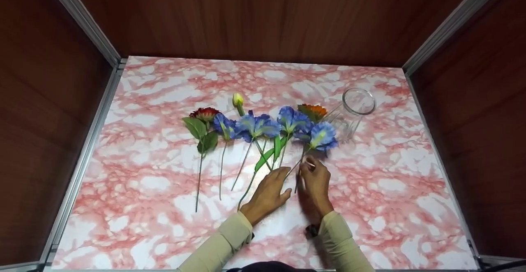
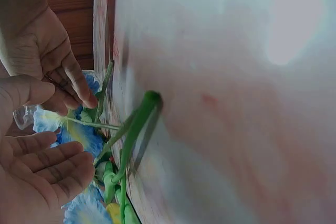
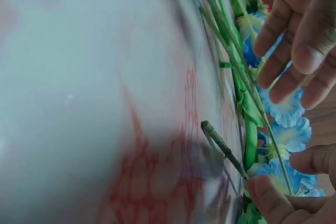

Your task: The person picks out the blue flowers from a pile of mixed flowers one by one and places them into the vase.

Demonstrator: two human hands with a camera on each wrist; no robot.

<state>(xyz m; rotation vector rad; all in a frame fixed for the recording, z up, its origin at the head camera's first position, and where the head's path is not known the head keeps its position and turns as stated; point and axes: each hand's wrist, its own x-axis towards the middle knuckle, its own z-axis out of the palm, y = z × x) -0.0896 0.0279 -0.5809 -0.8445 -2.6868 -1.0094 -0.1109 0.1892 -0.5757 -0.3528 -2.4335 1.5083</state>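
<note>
My left hand [image 1: 268,190] is over several flower stems in the head view, its fingers loosely extended. In the left wrist view, its fingers [image 2: 58,166] show nothing gripped. My right hand [image 1: 317,179] reaches below the rightmost blue flower [image 1: 322,136]. Its index fingertip [image 3: 260,184] is at a dark green stem [image 3: 224,149], with a visible gap to the thumb; contact is unclear. A thin stem passes behind that gap. More blue flowers [image 1: 257,126] lie in a row across the middle. The orange flower [image 1: 315,111] is behind the rightmost ones.
On the left lies a dark red flower [image 1: 204,114] with green leaves. A yellow bud [image 1: 237,99] points away at the back. The clear glass vase [image 1: 358,114] is at the right rear. Brown panels [image 1: 263,17] enclose the pink-and-white table [image 1: 390,206] at the back and sides.
</note>
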